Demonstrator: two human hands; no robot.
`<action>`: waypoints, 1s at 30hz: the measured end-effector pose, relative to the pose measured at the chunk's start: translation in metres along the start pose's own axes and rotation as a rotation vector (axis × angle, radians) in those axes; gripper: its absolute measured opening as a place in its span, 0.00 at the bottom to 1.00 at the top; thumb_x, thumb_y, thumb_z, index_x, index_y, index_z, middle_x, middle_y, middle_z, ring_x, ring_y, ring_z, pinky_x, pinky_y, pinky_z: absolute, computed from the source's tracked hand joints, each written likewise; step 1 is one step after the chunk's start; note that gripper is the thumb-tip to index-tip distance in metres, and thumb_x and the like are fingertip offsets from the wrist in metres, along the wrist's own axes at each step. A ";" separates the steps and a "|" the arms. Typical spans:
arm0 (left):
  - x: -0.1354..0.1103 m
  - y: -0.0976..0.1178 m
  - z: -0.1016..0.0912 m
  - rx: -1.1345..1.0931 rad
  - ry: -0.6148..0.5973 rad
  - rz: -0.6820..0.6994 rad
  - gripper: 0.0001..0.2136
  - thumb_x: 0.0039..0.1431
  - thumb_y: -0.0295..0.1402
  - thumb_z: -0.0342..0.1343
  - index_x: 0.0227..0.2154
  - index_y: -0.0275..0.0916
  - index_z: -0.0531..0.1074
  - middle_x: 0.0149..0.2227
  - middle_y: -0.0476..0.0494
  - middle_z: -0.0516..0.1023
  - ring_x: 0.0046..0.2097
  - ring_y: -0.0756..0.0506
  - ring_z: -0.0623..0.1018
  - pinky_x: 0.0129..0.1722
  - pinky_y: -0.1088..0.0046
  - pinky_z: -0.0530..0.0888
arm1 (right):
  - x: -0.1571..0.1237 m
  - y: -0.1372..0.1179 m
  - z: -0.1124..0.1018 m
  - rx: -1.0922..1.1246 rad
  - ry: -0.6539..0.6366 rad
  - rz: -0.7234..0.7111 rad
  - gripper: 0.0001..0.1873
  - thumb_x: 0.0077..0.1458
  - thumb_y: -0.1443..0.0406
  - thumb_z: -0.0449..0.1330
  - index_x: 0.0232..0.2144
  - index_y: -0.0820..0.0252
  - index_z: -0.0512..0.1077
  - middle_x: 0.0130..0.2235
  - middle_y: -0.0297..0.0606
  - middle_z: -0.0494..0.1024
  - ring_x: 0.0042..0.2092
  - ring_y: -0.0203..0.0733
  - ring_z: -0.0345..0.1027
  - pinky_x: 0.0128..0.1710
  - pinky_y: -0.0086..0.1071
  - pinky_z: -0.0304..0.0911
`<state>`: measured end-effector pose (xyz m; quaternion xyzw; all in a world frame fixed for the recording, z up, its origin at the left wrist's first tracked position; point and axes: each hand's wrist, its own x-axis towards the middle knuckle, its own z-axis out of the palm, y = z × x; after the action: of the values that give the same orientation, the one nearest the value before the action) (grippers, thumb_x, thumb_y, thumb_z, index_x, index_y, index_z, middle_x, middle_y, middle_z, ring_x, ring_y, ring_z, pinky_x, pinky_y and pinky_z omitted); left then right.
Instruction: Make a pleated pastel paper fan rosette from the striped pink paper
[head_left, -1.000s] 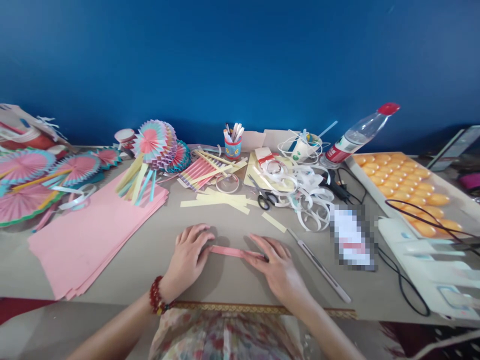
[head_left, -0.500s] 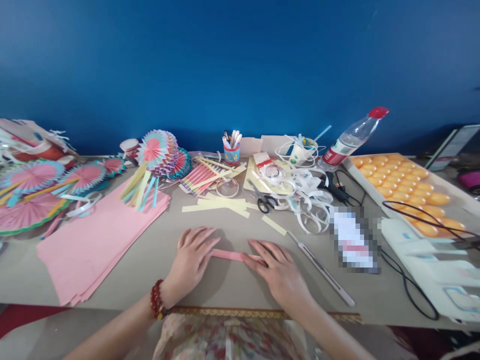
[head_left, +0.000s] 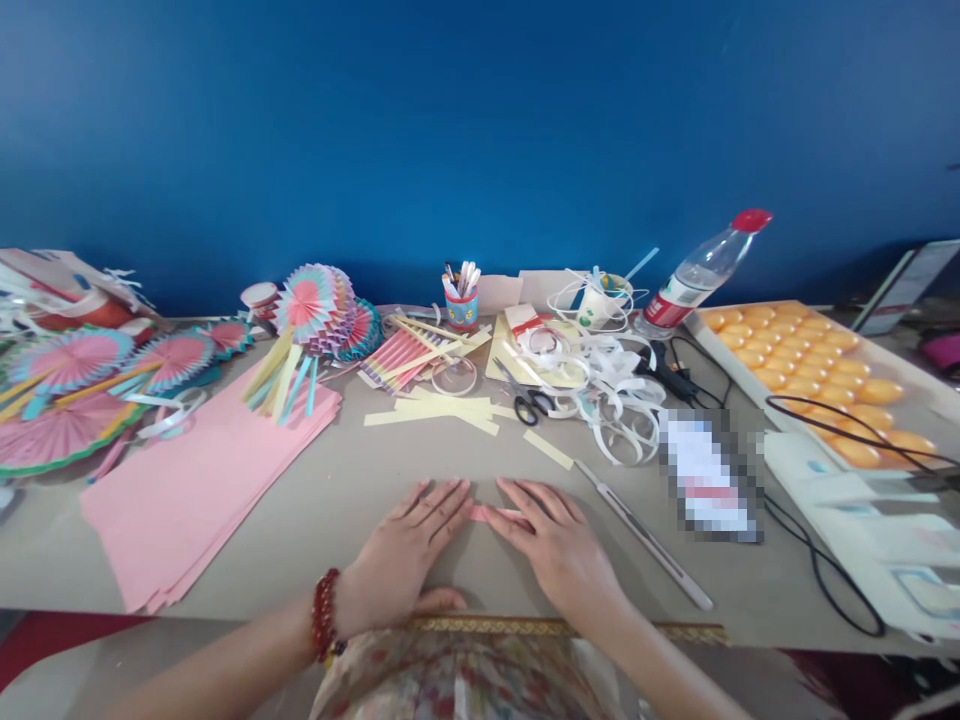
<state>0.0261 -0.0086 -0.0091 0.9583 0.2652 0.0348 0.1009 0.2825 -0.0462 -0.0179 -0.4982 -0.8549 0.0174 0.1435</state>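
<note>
A narrow folded pink paper strip (head_left: pixel 477 513) lies on the table in front of me, mostly covered by my hands. My left hand (head_left: pixel 405 545) rests flat over its left part, fingers stretched out and thumb apart toward the table's near edge. My right hand (head_left: pixel 559 545) lies on the right end, fingers extended and spread, the thumb on the strip. Whether the right fingers also pinch the paper I cannot tell. To the right is a grey utility knife (head_left: pixel 652 545), with a short pale yellow strip (head_left: pixel 548 450) by its tip.
Pink paper sheets (head_left: pixel 202 490) are stacked at left, near folded paper fans (head_left: pixel 176 360). Beyond my hands lie yellow strips (head_left: pixel 442 408), scissors (head_left: pixel 533 404) and curled white strips (head_left: pixel 622 395). A tilted bottle (head_left: pixel 694 285), a tray of orange domes (head_left: pixel 795 360) and a black cable (head_left: pixel 814 560) occupy the right.
My left hand has slid right along the pink strip and flattened over it, covering more of it. My right hand has stayed about where it was.
</note>
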 end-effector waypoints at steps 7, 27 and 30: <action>0.001 0.004 -0.002 0.027 0.000 -0.012 0.45 0.55 0.64 0.41 0.68 0.40 0.45 0.69 0.32 0.51 0.68 0.32 0.52 0.65 0.45 0.46 | 0.000 -0.026 0.001 -0.049 0.026 0.008 0.23 0.61 0.68 0.54 0.58 0.54 0.67 0.63 0.36 0.65 0.61 0.52 0.57 0.62 0.53 0.47; -0.015 -0.008 -0.004 0.083 0.007 -0.024 0.40 0.62 0.57 0.42 0.69 0.36 0.40 0.69 0.38 0.50 0.68 0.39 0.53 0.67 0.54 0.44 | -0.019 0.007 -0.006 -0.083 -0.077 -0.053 0.25 0.64 0.63 0.52 0.63 0.48 0.61 0.67 0.31 0.57 0.65 0.53 0.51 0.60 0.52 0.51; -0.018 -0.009 -0.003 0.074 -0.005 -0.030 0.39 0.64 0.55 0.42 0.69 0.37 0.39 0.70 0.39 0.49 0.69 0.39 0.52 0.67 0.56 0.44 | -0.021 0.007 -0.004 -0.109 -0.086 -0.047 0.26 0.64 0.62 0.51 0.64 0.48 0.59 0.68 0.30 0.54 0.65 0.54 0.51 0.60 0.52 0.50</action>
<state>0.0056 -0.0095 -0.0083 0.9573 0.2806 0.0211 0.0665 0.2996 -0.0612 -0.0202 -0.4837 -0.8715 -0.0111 0.0797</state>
